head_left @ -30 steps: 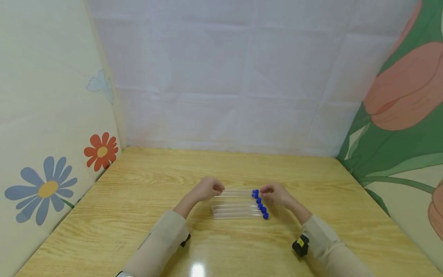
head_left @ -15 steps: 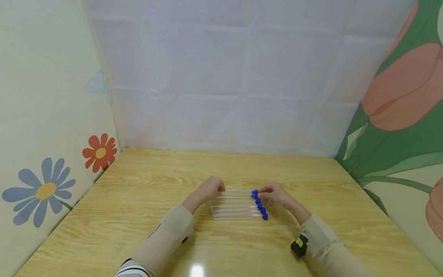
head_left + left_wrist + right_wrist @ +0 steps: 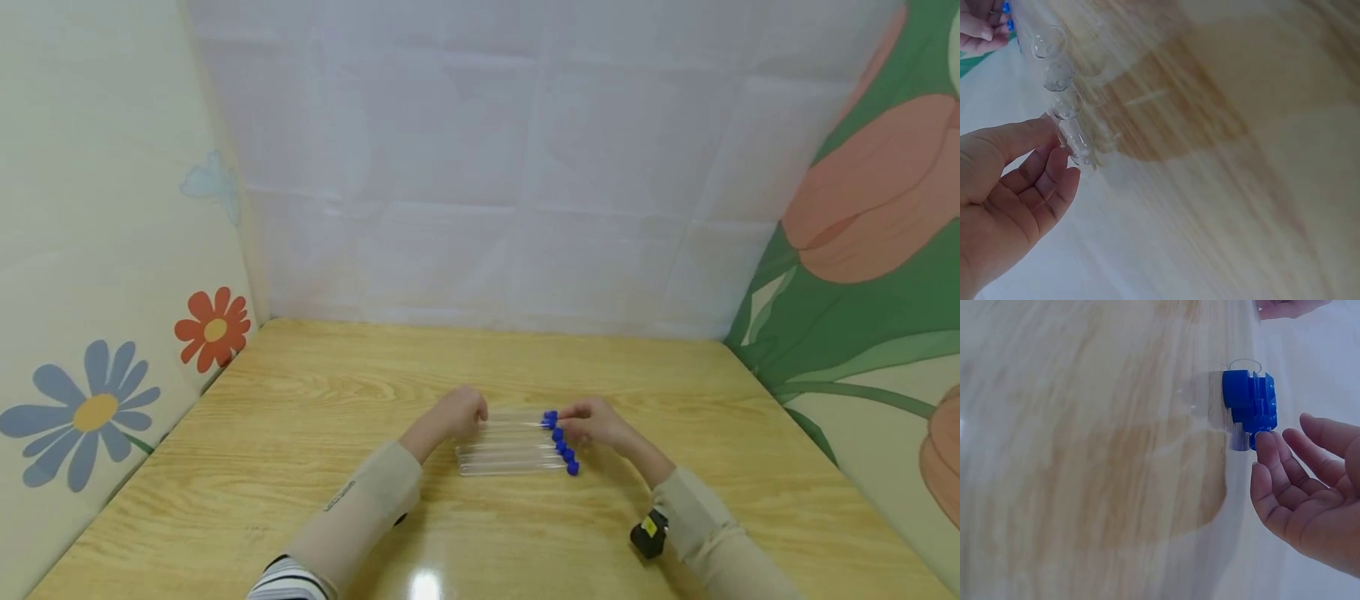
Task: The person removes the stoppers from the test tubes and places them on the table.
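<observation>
Several clear test tubes point(image 3: 510, 457) with blue caps point(image 3: 560, 447) lie side by side on the table, caps to the right. At their rounded ends, my left hand point(image 3: 459, 410) pinches the end of a tube at the far side of the row. The left wrist view shows the thumb and curled fingers of that hand point(image 3: 1022, 178) against a tube end point(image 3: 1075, 139). My right hand point(image 3: 597, 421) is beside the far caps. In the right wrist view, its loosely bent fingers point(image 3: 1266, 447) are at the nearest blue cap point(image 3: 1256, 439), apparently touching it; the thumb stands apart.
The wooden table point(image 3: 337, 375) extends round the tubes. A white sheet point(image 3: 450, 208) hangs behind it. Flower-printed panels point(image 3: 82, 250) stand at the left and right edges. A black wrist camera point(image 3: 649, 533) sits on the right forearm.
My left hand has moved slightly right and closer in over the tube ends. The upper tubes have shifted a little, while the right hand has come up to the far caps.
</observation>
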The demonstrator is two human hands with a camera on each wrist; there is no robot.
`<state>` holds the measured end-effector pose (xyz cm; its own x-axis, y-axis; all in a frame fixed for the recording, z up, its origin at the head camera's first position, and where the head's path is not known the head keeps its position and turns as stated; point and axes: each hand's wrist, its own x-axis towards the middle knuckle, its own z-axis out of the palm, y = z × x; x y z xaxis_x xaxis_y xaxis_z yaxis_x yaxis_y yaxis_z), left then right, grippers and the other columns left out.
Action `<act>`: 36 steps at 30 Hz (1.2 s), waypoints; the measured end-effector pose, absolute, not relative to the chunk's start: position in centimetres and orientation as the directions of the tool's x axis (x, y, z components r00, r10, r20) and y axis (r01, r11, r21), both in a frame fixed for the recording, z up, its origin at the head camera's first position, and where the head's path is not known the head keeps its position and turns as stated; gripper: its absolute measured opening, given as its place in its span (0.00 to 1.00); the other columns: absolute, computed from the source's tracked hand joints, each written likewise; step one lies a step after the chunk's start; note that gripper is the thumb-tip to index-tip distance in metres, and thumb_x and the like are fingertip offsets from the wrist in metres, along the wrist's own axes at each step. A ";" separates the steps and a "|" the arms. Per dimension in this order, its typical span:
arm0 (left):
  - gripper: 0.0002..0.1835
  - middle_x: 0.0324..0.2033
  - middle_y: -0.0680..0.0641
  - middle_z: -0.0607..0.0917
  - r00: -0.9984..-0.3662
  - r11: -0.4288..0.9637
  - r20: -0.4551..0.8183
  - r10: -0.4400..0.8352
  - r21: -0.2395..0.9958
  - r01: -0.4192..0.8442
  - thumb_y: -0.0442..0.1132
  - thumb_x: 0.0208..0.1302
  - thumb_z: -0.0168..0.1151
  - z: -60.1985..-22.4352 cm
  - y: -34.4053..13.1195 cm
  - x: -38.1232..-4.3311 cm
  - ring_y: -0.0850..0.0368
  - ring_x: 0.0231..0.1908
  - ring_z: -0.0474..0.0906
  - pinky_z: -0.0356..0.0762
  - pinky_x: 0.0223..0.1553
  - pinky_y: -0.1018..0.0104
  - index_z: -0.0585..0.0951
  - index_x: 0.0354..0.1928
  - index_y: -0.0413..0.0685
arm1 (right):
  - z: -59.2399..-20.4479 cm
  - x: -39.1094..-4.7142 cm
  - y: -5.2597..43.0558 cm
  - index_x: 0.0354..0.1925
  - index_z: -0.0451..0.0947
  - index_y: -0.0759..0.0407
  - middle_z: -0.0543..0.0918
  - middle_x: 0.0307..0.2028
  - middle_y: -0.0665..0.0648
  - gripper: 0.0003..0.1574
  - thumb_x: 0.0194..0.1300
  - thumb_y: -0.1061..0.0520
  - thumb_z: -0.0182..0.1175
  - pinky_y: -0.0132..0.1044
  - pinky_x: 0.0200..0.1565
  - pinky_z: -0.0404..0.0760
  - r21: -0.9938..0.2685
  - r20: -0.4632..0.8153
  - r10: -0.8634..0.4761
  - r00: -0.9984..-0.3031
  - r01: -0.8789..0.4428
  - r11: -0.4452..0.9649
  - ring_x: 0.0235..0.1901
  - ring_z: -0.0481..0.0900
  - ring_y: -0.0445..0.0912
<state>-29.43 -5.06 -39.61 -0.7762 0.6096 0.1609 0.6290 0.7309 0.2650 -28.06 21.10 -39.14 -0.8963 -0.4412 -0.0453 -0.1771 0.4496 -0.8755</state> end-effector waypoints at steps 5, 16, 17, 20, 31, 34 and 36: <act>0.09 0.30 0.46 0.83 -0.777 0.734 0.142 0.613 0.260 0.627 0.23 0.45 0.60 -39.7 -5.0 -29.3 0.52 0.35 0.79 0.76 0.37 0.67 0.84 0.29 0.39 | -39.3 -28.0 21.1 0.40 0.70 0.83 0.77 0.23 0.56 0.14 0.61 0.67 0.52 0.30 0.22 0.71 -0.888 -0.049 -0.433 -0.900 -0.159 0.431 0.21 0.71 0.42; 0.24 0.10 0.56 0.57 -0.730 0.680 0.090 0.677 0.301 0.668 0.22 0.45 0.63 -39.5 -4.8 -29.0 0.64 0.15 0.51 0.50 0.17 0.75 0.60 0.09 0.49 | -39.3 -27.8 21.3 0.41 0.71 0.81 0.79 0.26 0.59 0.15 0.61 0.66 0.53 0.34 0.25 0.75 -0.887 -0.072 -0.415 -0.907 -0.132 0.442 0.24 0.76 0.46; 0.24 0.10 0.57 0.58 -0.729 0.679 0.097 0.678 0.298 0.671 0.22 0.44 0.64 -39.5 -4.8 -29.0 0.65 0.15 0.51 0.51 0.17 0.75 0.61 0.09 0.50 | -39.4 -27.8 21.3 0.41 0.71 0.81 0.79 0.26 0.59 0.15 0.61 0.66 0.53 0.34 0.25 0.75 -0.887 -0.074 -0.413 -0.908 -0.129 0.443 0.25 0.75 0.46; 0.20 0.11 0.55 0.62 -0.726 0.679 0.111 0.679 0.282 0.678 0.22 0.42 0.63 -39.7 -4.8 -29.2 0.64 0.16 0.54 0.53 0.18 0.75 0.65 0.09 0.46 | -39.5 -27.9 21.4 0.41 0.71 0.81 0.79 0.25 0.58 0.15 0.61 0.66 0.54 0.33 0.25 0.75 -0.888 -0.076 -0.411 -0.908 -0.126 0.442 0.24 0.75 0.45; 0.06 0.27 0.45 0.82 -0.730 0.612 0.191 0.657 0.430 0.663 0.22 0.49 0.59 -39.7 -5.8 -29.3 0.56 0.29 0.76 0.75 0.32 0.68 0.82 0.29 0.36 | -39.1 -27.7 22.3 0.46 0.67 0.83 0.79 0.33 0.66 0.22 0.63 0.62 0.52 0.44 0.35 0.78 -0.905 -0.034 -0.397 -0.917 -0.140 0.402 0.32 0.78 0.54; 0.06 0.20 0.48 0.78 -0.706 0.570 0.228 0.670 0.451 0.687 0.21 0.48 0.57 -39.5 -6.2 -29.4 0.61 0.22 0.67 0.67 0.25 0.72 0.81 0.25 0.35 | -38.7 -27.6 22.6 0.48 0.66 0.83 0.78 0.34 0.68 0.24 0.63 0.60 0.52 0.45 0.36 0.78 -0.905 -0.027 -0.382 -0.924 -0.140 0.402 0.33 0.77 0.56; 0.06 0.19 0.47 0.77 -0.702 0.552 0.244 0.669 0.470 0.689 0.21 0.50 0.57 -39.3 -6.4 -29.4 0.62 0.21 0.65 0.65 0.24 0.74 0.81 0.27 0.33 | -38.6 -27.5 22.7 0.48 0.66 0.83 0.78 0.35 0.70 0.24 0.63 0.60 0.53 0.46 0.37 0.78 -0.908 -0.021 -0.374 -0.927 -0.140 0.395 0.33 0.77 0.57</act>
<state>-29.40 -6.40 -39.27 -0.7022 0.6690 0.2436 0.6889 0.5519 0.4700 -27.53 22.74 -38.58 -0.9271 -0.3743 -0.0205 -0.1395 0.3953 -0.9079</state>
